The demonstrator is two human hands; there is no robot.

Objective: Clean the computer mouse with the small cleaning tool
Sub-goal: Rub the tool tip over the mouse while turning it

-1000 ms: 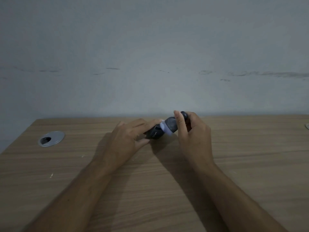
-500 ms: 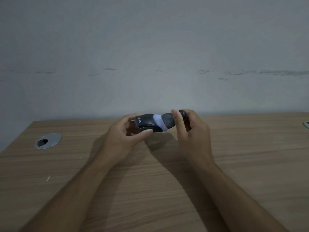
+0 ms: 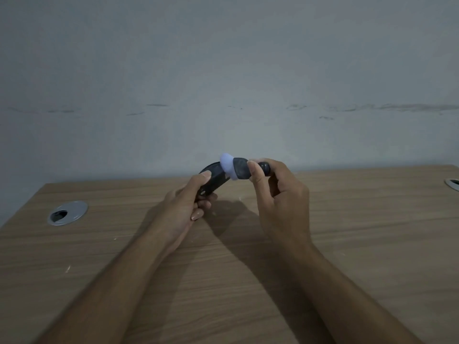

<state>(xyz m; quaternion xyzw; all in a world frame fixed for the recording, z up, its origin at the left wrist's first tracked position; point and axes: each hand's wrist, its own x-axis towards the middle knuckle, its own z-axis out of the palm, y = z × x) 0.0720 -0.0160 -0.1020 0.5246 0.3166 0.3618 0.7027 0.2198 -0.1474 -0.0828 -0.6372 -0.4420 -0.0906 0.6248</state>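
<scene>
Both hands work a computer mouse (image 3: 214,178) held above the wooden surface (image 3: 347,244).

Left hand (image 3: 185,207) clasps the dark mouse from below, thumb on its top edge, fingers curled under; underside w/ a small round hole faces the camera. Right hand (image 3: 280,194) pinches the small cleaning tool (image 3: 236,167), its pale head touching the mouse's upper end. Vs. half a sec ago, mouse has rolled from level to tilted, base now showing; both forearms reach in from below. Metal cable grommet (image 3: 67,212) sits at left.
</scene>
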